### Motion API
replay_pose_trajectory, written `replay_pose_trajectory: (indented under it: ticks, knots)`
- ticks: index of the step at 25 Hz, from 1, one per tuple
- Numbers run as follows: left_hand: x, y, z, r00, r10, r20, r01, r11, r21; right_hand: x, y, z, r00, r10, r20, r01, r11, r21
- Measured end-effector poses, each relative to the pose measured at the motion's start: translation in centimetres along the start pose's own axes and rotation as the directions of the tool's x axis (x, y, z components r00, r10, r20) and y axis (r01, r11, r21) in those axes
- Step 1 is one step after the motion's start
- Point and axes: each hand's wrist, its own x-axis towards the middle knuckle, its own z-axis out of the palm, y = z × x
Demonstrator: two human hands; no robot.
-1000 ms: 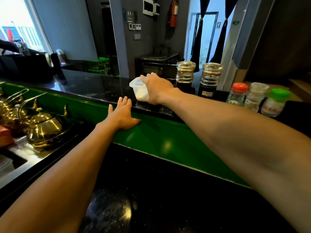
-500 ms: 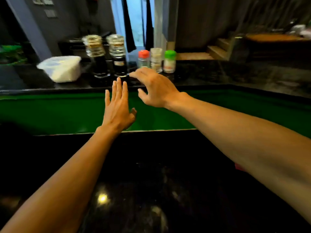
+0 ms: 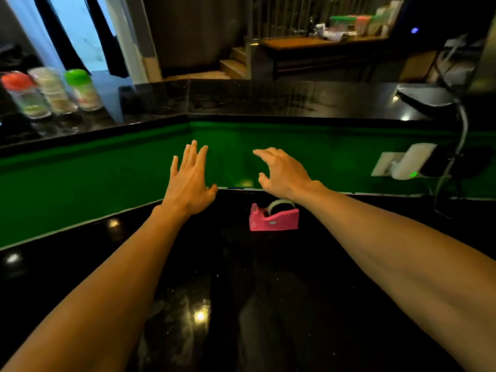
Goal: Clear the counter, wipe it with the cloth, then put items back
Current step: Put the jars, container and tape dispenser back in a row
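A pink tape dispenser [image 3: 273, 218] with a roll of tape stands on the low black counter [image 3: 214, 304], close to the green wall panel [image 3: 80, 170]. My right hand [image 3: 283, 173] hovers just above and behind it, fingers spread and curled, holding nothing. My left hand [image 3: 192, 181] is held flat and empty to the left of the dispenser, in front of the green panel. Three jars sit blurred on the upper black ledge at far left: one with a red lid [image 3: 22, 95], one clear [image 3: 52, 89], one with a green lid [image 3: 83, 89]. No cloth is in view.
The upper black ledge [image 3: 281, 100] runs along the top of the green panel and turns a corner at centre. At right a white device [image 3: 410, 162] is plugged into a wall socket, with a cable and a dark stand beside it. Steps and a wooden table lie beyond.
My view has swung to the right: the white container and dark bottles left the frame, the jars slid to the far left, and the pink tape dispenser came into view under my right hand.
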Motion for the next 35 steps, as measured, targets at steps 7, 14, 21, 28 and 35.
replay_pose_trajectory:
  ticks: [7,14,21,28,35]
  knots:
    - [2.9,5.2,9.7,0.954,-0.035,0.299,0.027,0.999,0.031,-3.0,10.6,3.5,0.932,0.25,0.263,-0.235,0.968,-0.086]
    - [6.0,5.4,16.7,0.904,-0.058,0.423,0.059,0.998,0.012,0.3,14.8,9.2,0.862,0.24,0.445,-0.254,0.967,-0.03]
    - [5.7,4.4,21.0,0.842,-0.058,0.537,0.084,0.996,-0.024,2.6,16.0,14.7,0.819,0.238,0.522,-0.257,0.966,-0.037]
    - [6.1,3.5,17.3,0.886,-0.016,0.463,0.05,0.997,-0.061,0.3,13.9,12.3,0.907,0.137,0.399,-0.171,0.984,0.05]
    - [5.9,-0.4,4.1,0.985,0.096,-0.142,-0.097,0.995,-0.001,1.4,7.7,2.4,0.972,-0.104,0.21,0.09,0.993,0.077]
